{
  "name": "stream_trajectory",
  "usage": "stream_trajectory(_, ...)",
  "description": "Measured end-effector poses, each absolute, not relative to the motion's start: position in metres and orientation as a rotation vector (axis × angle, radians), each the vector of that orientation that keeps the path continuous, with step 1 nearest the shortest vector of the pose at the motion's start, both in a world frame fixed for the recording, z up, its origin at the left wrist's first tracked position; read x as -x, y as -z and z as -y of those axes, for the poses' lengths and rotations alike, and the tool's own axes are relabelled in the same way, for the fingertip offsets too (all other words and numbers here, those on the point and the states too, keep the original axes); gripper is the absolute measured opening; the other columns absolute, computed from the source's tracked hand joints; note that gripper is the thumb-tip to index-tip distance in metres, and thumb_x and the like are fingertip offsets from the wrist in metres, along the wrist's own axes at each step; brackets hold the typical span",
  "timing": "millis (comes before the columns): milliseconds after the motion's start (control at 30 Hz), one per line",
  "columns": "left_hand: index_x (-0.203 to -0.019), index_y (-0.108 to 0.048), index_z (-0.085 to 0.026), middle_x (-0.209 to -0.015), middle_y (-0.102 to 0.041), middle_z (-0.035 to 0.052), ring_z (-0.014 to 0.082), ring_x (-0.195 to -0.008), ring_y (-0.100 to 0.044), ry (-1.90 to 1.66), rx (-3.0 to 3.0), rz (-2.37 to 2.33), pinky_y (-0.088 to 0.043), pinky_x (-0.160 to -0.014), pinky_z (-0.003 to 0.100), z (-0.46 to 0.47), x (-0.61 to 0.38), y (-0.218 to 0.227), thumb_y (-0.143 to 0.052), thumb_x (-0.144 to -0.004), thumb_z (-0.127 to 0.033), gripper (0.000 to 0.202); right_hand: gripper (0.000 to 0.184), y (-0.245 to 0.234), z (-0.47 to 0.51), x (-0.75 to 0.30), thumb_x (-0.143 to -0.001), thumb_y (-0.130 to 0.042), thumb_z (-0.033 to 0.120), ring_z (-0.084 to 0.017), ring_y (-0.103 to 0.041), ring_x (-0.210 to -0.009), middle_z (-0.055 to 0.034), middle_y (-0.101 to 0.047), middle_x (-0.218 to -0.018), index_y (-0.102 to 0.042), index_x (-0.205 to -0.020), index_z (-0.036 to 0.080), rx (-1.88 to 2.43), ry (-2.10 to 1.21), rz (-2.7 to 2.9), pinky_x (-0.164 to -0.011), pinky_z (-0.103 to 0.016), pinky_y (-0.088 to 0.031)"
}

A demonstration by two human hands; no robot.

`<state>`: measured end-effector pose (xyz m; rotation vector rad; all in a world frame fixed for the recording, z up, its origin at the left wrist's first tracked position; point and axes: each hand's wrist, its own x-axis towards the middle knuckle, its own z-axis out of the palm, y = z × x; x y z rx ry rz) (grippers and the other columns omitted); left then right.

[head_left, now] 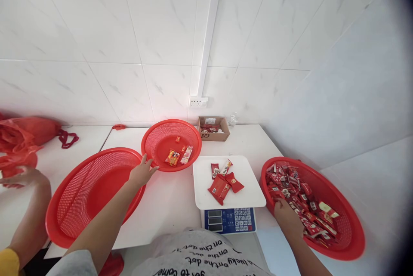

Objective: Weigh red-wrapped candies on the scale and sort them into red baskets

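Observation:
My left hand [142, 172] reaches forward over the rim of an empty red basket [93, 198], fingers spread and holding nothing. Its fingertips are close to a second red basket [155, 151], where a few small snack packets [173, 158] lie. My right hand [287, 215] is inside the near left side of a third red basket [351, 233], among many red snack packets [298, 192]. Its fingers are largely hidden, and I cannot tell whether they grip a packet. Between my hands, several red and white packets [220, 187] rest on the white pan of a digital scale [251, 200].
A small cardboard box [213, 135] with packets stands by the wall, beside crumpled clear plastic [232, 119]. At the left, another person's hand [27, 177] touches red plastic bags [29, 134]. A wall socket [198, 102] sits above the white table [164, 207].

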<state>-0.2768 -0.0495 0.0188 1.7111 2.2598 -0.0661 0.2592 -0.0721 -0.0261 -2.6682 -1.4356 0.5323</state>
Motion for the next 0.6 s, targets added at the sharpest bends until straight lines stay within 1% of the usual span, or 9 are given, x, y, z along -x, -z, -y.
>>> stream_trajectory(67,-0.132,-0.04,-0.023,-0.152,-0.01,0.0139,0.0276,-0.09,-0.063,0.069,-1.713,-2.26,-0.052,-0.061,0.04,0.0496,0.2768,-0.018,-0.025,-0.087,-0.057,0.058,0.049,0.024,0.0722,-0.2578,-0.086,-0.025,0.03,-0.032,-0.065,-0.09,-0.0172,-0.065,-0.109,-0.055,-0.122,0.018,2.68,-0.548,1.424,-0.076,-0.046,-0.048)
stream_trajectory(167,-0.132,-0.04,-0.026,-0.151,-0.014,0.0138,0.0278,-0.091,-0.063,0.071,-1.713,-2.263,-0.052,-0.062,0.039,0.0496,0.2767,-0.0173,-0.025,-0.088,-0.057,0.057,0.05,0.0209,0.0723,-0.2557,-0.086,-0.023,0.03,-0.034,-0.064,-0.091,-0.0175,-0.063,-0.112,-0.054,-0.124,0.017,2.668,-0.573,1.426,-0.076,-0.048,-0.048)
stream_trajectory(233,-0.132,-0.04,-0.026,-0.151,-0.014,0.0137,0.0277,-0.091,-0.063,0.075,-1.706,-2.267,-0.051,-0.062,0.039,0.0495,0.2765,-0.0172,-0.025,-0.087,-0.058,0.057,0.051,0.0198,0.0725,-0.2548,-0.086,-0.022,0.03,-0.034,-0.063,-0.092,-0.0175,-0.063,-0.111,-0.053,-0.124,0.017,2.666,-0.587,1.429,-0.076,-0.048,-0.048)
stream_trajectory(367,-0.132,-0.039,-0.023,-0.151,-0.011,0.0147,0.0283,-0.09,-0.064,0.08,-1.69,-2.271,-0.051,-0.061,0.04,0.049,0.2754,-0.018,-0.026,-0.088,-0.056,0.057,0.05,0.0191,0.073,-0.2543,-0.086,-0.022,0.03,-0.034,-0.064,-0.092,-0.0163,-0.064,-0.111,-0.054,-0.123,0.018,2.671,-0.572,1.428,-0.077,-0.047,-0.048)
stream_trajectory(467,-0.132,-0.04,-0.022,-0.151,-0.014,0.0157,0.0278,-0.087,-0.064,0.075,-1.684,-2.275,-0.051,-0.061,0.041,0.0485,0.2741,-0.0193,-0.026,-0.089,-0.054,0.056,0.049,0.0194,0.0732,-0.2547,-0.085,-0.025,0.03,-0.032,-0.065,-0.088,-0.0166,-0.065,-0.108,-0.057,-0.12,0.018,2.645,-0.537,1.436,-0.076,-0.046,-0.048)
stream_trajectory(600,-0.128,-0.044,-0.021,-0.15,-0.018,0.015,0.0275,-0.088,-0.064,0.062,-1.676,-2.286,-0.051,-0.063,0.039,0.0471,0.2737,-0.0209,-0.025,-0.089,-0.055,0.055,0.048,0.0199,0.073,-0.2556,-0.085,-0.025,0.029,-0.032,-0.065,-0.086,-0.0165,-0.066,-0.104,-0.058,-0.119,0.018,2.649,-0.534,1.438,-0.075,-0.047,-0.048)
